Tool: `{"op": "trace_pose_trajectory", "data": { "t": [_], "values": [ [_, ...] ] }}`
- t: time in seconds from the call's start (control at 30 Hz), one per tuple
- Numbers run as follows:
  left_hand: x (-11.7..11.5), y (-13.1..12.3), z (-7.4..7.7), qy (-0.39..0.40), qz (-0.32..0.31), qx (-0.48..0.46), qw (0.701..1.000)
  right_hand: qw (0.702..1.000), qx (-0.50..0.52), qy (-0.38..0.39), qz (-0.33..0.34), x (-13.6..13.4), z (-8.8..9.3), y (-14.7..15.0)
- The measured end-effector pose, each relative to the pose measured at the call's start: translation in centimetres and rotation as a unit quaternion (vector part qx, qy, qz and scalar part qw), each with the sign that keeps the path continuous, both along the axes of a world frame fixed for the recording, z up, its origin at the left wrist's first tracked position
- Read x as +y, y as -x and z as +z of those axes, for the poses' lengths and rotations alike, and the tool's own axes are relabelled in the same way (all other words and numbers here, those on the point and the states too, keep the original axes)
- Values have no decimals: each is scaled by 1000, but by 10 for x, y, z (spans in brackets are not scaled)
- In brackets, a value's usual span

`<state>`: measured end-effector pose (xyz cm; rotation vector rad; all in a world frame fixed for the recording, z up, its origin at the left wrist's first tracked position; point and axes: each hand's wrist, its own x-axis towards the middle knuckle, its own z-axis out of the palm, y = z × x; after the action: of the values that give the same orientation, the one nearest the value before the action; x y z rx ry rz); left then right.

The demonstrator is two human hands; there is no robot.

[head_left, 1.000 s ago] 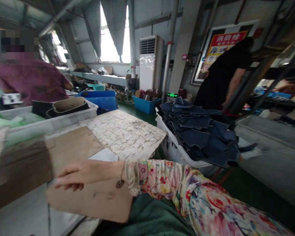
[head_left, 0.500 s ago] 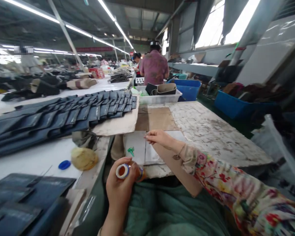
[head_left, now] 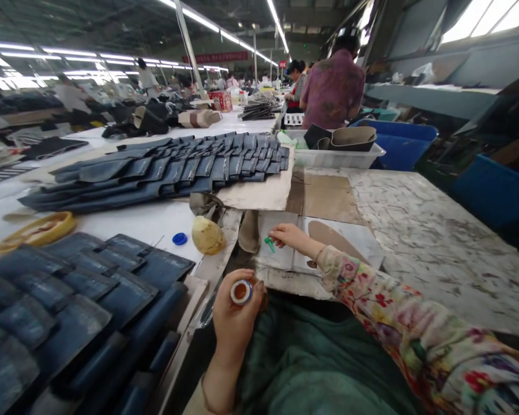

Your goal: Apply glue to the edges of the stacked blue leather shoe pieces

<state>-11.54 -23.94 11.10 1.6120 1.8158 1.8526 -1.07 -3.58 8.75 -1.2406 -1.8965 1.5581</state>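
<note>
My left hand (head_left: 237, 311) is wrapped round a small bottle (head_left: 241, 292) above my lap. The bottle's uncapped mouth faces me, with a white and blue rim and orange-brown inside. Over the white board (head_left: 281, 259), the fingertips of my right hand (head_left: 290, 237) are pinched together at the top of a small green nozzle (head_left: 270, 245). It stands tilted at the same spot on the board. A brown flat piece (head_left: 339, 239) lies partly under my right forearm. On the left table are a blue cap (head_left: 179, 238) and a yellowish rounded lump (head_left: 208, 235).
Rows of overlapping dark blue pieces (head_left: 190, 167) cover the left table, with more blue pieces (head_left: 78, 288) nearer me. A yellow ring-shaped container (head_left: 38, 230) sits far left. Beyond the work board stand a white bin (head_left: 337, 157) and a blue bin (head_left: 398, 141). A co-worker (head_left: 334, 86) faces away.
My view has turned left. My right hand has come down to the green nozzle, from which it was apart before. The left hand still grips the bottle.
</note>
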Motion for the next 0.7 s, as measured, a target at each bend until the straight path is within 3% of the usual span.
{"op": "trace_pose_trajectory", "data": {
  "t": [0.17, 0.3, 0.5, 0.7],
  "values": [
    [-6, 2, -15, 32, 0, -16, 999, 992, -88, -60, 60, -16, -25, 3],
    [-18, 2, -20, 54, -8, -31, 998, 971, -141, -150, 120, -29, -33, 6],
    [-30, -5, -20, 61, -29, -45, 997, 920, -209, -267, 198, -46, -41, 30],
    [-37, -10, -22, 84, -44, -43, 995, 848, -278, -376, 250, -57, -55, 58]
  ]
}}
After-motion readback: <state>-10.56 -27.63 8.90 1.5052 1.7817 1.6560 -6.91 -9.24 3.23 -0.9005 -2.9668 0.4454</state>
